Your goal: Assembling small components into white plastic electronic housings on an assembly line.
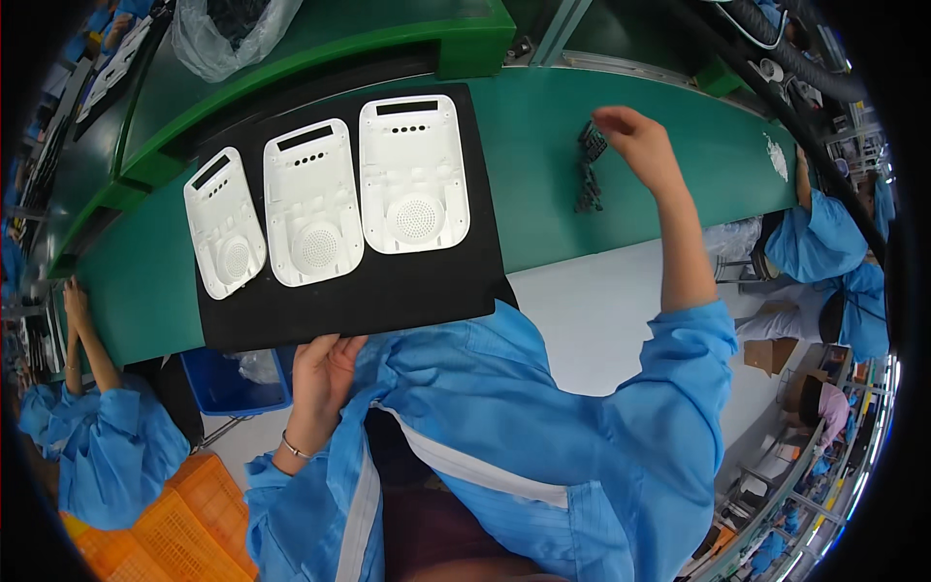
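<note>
Three white plastic housings [414, 175] lie in a row on a black mat [359, 315], inner sides up. Each has a dark rectangular slot at its far end, a row of small holes and a round perforated grille at its near end. At the mat's near edge, my left hand [323, 378] has its fingers curled against the edge, their tips partly hidden. Off to the right, my right hand [642, 145] is bent over a small pile of black parts [588, 184] on the green table. Its fingers are closed at the pile's far end; what they hold is too small to make out.
The green table [543, 116] runs left to right, with a green-edged raised shelf [320, 68] behind the mat. A clear plastic bag [233, 44] sits on it. Blue bin [233, 383] and orange crates [179, 519] stand lower left. Co-workers in blue sit at both sides.
</note>
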Action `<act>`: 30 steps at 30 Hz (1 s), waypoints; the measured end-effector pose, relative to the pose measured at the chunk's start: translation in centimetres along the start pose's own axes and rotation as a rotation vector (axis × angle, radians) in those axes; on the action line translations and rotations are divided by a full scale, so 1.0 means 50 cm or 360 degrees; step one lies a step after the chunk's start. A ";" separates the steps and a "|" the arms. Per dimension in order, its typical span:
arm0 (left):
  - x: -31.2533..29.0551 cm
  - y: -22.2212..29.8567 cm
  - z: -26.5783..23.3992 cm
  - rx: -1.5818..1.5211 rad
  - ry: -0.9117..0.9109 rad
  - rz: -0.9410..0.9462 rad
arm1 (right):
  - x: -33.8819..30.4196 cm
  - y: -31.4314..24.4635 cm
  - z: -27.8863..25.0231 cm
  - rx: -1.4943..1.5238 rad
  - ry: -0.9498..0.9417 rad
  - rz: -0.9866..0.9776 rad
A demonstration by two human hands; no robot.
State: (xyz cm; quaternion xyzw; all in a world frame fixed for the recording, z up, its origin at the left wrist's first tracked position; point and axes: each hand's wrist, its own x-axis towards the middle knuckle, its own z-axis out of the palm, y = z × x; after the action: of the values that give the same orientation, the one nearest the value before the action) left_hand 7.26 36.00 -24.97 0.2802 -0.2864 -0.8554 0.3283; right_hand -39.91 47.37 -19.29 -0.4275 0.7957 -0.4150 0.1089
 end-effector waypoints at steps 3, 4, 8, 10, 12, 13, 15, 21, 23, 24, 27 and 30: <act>0.053 -0.005 -0.012 -0.0022 -0.0008 -0.0035 | -0.045 0.009 0.005 -0.0345 -0.0062 0.0002; 0.067 -0.006 -0.010 -0.0029 -0.0007 -0.0048 | -0.063 0.009 0.010 -0.0378 -0.0155 -0.0032; 0.107 -0.018 0.025 -0.0022 -0.0050 -0.0099 | -0.132 -0.040 0.049 -0.0555 -0.0561 0.0171; 0.113 -0.014 0.041 0.0004 -0.0054 -0.0184 | -0.136 -0.010 0.090 -0.0773 -0.0253 -0.0193; 0.108 -0.009 0.051 0.0221 -0.0010 -0.0302 | -0.115 -0.010 0.104 -0.0648 -0.0212 -0.0133; 0.101 -0.004 0.055 0.0245 -0.0043 -0.0376 | -0.100 -0.009 0.112 -0.0615 -0.0171 -0.0117; 0.089 0.006 0.058 0.0329 -0.0111 -0.0492 | -0.073 -0.009 0.129 -0.0635 -0.0010 -0.0172; 0.013 0.115 0.098 0.1392 -0.0639 -0.0798 | -0.026 -0.052 0.139 -0.0729 0.0069 -0.0195; -0.010 0.167 0.092 0.1281 -0.0545 -0.0251 | -0.017 -0.064 0.140 -0.0733 0.0055 -0.0182; -0.006 0.192 0.103 0.1248 -0.0279 0.0020 | -0.014 -0.067 0.140 -0.0753 0.0038 -0.0128; 0.045 0.251 0.102 0.1926 0.0409 0.0995 | -0.018 -0.072 0.132 -0.0771 0.0030 -0.0180; 0.109 0.266 0.078 0.2195 0.0583 0.1189 | -0.031 -0.064 0.115 -0.0825 0.0033 -0.0293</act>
State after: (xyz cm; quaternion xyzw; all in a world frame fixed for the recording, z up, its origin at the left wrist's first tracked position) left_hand 6.60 25.00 -14.96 0.4413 -0.7664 -0.2602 0.3875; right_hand -34.01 44.36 -20.79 -0.5075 0.8341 -0.2100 -0.0504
